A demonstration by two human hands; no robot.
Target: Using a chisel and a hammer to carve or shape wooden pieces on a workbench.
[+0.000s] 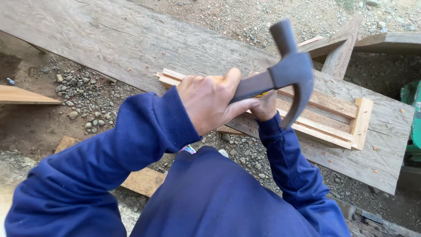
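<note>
My left hand (208, 103) is closed around the handle of a dark claw hammer (294, 70), raised above the work with its head near the top of the view. Under the hammer, my right hand (265, 105) rests on a pale slatted wooden frame (333, 116), fingers pinched together; whatever it holds is hidden. The frame lies on a wide weathered plank (131, 39) that runs diagonally across the view. Blue sleeves cover both arms.
Gravel and dirt (83, 96) lie below the plank. A short board (142, 180) sits on the ground near my body, another board (22, 94) at the left edge. Crossed timbers (340, 52) stand at the upper right, a green object (412, 114) at the right edge.
</note>
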